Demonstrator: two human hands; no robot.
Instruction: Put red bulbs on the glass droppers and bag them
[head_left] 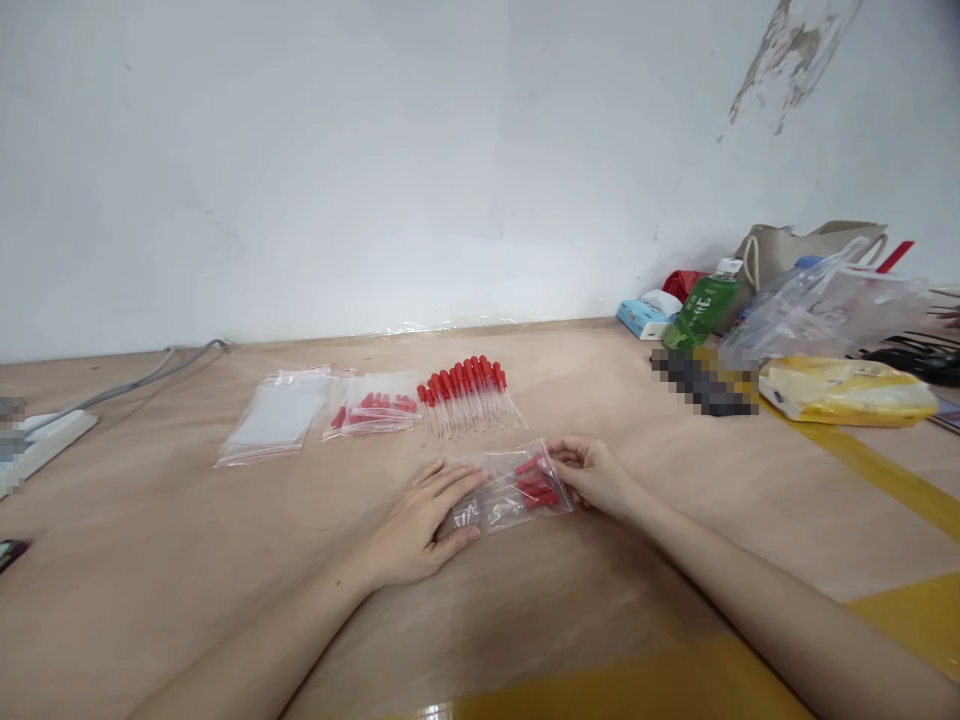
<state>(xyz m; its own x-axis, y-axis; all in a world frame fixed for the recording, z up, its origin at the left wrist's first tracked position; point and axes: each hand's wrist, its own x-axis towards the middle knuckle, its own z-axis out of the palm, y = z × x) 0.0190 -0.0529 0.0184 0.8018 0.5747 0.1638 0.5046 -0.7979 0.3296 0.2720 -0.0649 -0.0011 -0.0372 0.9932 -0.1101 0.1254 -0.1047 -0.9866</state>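
Observation:
A clear zip bag (504, 508) lies flat on the table between my hands, with several red-bulbed droppers (537, 488) inside. My left hand (431, 520) rests on the bag's left end, its fingers stretched out and spread. At the right end, my right hand (589, 475) pinches the bag's red-striped edge between thumb and fingers. Beyond the bag lies a row of loose droppers with red rubber bulbs (465, 378), bulbs pointing away from me. To their left are filled zip bags (375, 408) showing red bulbs, and a stack of flat zip bags (274, 415).
On the right stand a green bottle (703, 308), a blue tissue pack (641, 318), a yellow wipes pack (844, 392) and a crumpled plastic bag (825, 300). A power strip (64, 440) with a grey cable lies at left. Yellow tape (885, 480) crosses the table.

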